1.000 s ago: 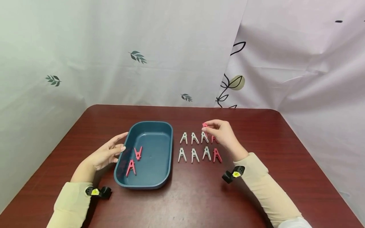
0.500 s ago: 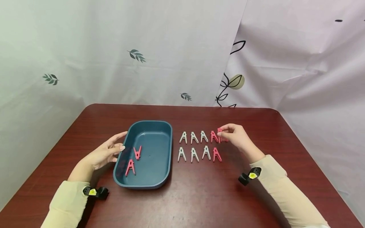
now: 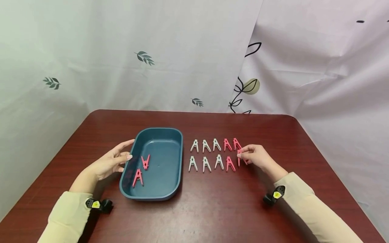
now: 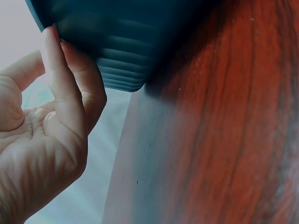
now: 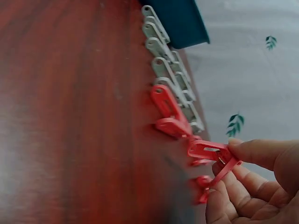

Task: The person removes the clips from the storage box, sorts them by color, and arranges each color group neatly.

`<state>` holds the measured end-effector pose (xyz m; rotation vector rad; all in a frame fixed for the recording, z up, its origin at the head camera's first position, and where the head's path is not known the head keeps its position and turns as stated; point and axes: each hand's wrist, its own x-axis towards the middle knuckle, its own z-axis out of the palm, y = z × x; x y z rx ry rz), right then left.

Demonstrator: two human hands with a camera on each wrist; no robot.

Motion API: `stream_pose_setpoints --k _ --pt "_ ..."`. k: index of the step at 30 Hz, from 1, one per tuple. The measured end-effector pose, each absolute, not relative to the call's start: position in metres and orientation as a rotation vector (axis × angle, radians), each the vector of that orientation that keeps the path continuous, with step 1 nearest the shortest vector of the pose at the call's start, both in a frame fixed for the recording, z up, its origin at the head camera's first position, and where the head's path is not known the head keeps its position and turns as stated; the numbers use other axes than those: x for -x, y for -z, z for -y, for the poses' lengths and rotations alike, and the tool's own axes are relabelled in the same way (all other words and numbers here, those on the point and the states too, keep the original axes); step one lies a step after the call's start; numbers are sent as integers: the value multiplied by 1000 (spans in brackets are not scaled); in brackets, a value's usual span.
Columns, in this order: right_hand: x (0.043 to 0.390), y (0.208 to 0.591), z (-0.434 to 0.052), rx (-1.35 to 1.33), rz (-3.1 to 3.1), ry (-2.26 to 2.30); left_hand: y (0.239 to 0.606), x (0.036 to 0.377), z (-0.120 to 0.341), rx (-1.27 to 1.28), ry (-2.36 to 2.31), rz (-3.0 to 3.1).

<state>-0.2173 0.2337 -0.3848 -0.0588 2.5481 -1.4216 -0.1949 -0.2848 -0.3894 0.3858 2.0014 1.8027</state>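
My right hand pinches a pink-red clothespin between thumb and fingers, at the right end of the near row. Beside it lies another red clothespin, then three pale ones. The far row has three pale clothespins and two red ones, all with legs toward me. On the left, my left hand holds the long side of a blue tray, thumb at the rim and other fingers against the outer wall. Inside the tray are two red clothespins.
A dark red-brown wooden table with rounded far corners carries everything. Behind it and along both sides hangs a pale curtain with leaf prints. Each wrist wears a small black camera.
My right hand has moved right and toward me. It let go of one red clothespin at the far row's right end and now holds one at the near row's end. The left hand stays at the tray.
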Motion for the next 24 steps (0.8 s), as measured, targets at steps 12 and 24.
stream_pose_setpoints --k 12,24 --pt "216 398 -234 -42 -2462 1404 389 195 283 -355 -1777 -2036" --pt "212 386 -236 -82 -2605 1272 386 194 285 -364 -1758 -2042"
